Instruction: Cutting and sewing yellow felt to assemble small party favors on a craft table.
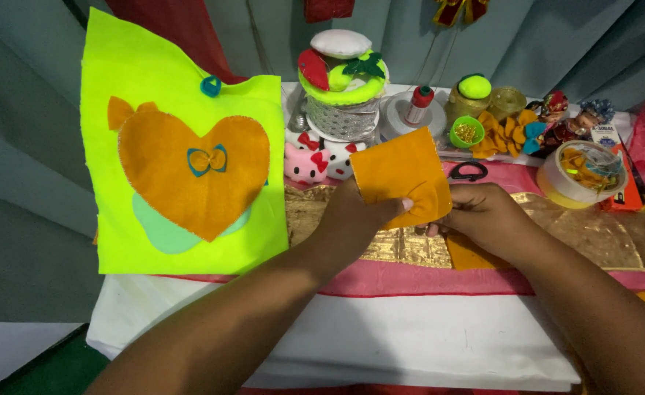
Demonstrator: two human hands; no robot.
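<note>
Closest to me, both forearms reach in over the white cloth edge of the tabletop. The left hand and right hand meet on an orange felt square, held up just above the gold foil-like runner. The left fingers pinch the square's lower edge, thumb on top; the right fingers are closed on its lower right corner, where the felt is gathered into a small fold. That fold looks easy to lose: I judge that soft felt would spring flat if either pinch eased, and a hard tug could stretch it out of shape. Another orange scrap lies under the right hand on the runner.

To the left hangs a neon-yellow felt panel with a stitched orange heart and a small blue bow. Just beyond the hands lie black-handled scissors, near enough to snag a sleeve or finger. Farther back stand a felt cake, pink plush toys, a roll of white tape and a green cup of pins.
</note>
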